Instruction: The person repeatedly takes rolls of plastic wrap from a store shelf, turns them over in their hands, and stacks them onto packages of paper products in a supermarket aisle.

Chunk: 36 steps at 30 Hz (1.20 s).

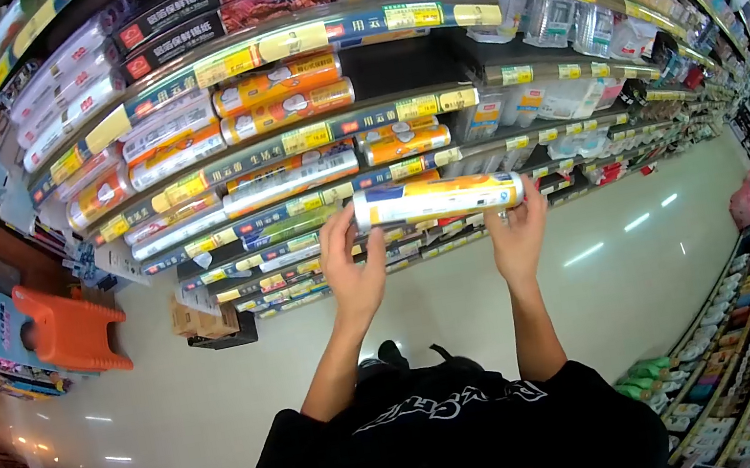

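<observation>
- Roll point(439, 198) sits just off mid-view toward 2 o'clock, in front of the shelves point(170, 77)
- Left hand point(350, 263) holds its 9 o'clock end, right hand point(520, 239) its 3 o'clock end; each grip is narrowed on the roll
- Holding both ends likely keeps it level and leaves the printed middle uncovered
- Toward 11 o'clock, orange-and-white rolls point(289, 107) lie lengthwise along the shelf edge, seemingly so that their printed sides face out
</observation>
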Motion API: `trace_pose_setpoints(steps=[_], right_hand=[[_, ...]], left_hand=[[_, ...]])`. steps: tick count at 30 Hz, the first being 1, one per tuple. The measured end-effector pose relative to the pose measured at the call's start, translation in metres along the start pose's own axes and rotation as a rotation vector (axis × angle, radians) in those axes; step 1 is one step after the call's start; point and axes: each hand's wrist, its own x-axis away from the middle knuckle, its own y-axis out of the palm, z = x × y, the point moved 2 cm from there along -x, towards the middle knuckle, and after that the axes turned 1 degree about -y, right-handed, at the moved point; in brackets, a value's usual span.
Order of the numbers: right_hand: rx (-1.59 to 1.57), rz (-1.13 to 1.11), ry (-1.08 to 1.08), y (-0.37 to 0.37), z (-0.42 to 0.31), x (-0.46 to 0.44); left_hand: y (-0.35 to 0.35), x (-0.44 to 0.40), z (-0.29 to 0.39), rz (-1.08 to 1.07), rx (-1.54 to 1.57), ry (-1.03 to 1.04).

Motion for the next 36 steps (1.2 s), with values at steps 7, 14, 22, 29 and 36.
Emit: trace_pose_setpoints(steps=[7,14,22,29,36], right_hand=[[0.05,0.163,-0.048,0.024,0.021,-0.099],[0.027,0.013,0.114,0.057,0.045,-0.185],[0.442,-0.211,-0.135,0.082,0.064,-0.247],[0.357,-0.451,-0.033,0.101,0.054,-0.265],[-0.023,-0.67,-0.01,0.127,0.076,-0.274]], left_hand=[[0.056,-0.085,-0.007,-0.027,-0.223,0.104],[0.106,-0.153,-0.021,0.02,-0.15,0.113],[0.149,-0.202,-0.031,-0.065,-0.452,-0.034],[0.178,-0.227,-0.053,-0.137,-0.636,0.113],[0.178,-0.207,-0.045,-0.001,-0.558,0.129]])
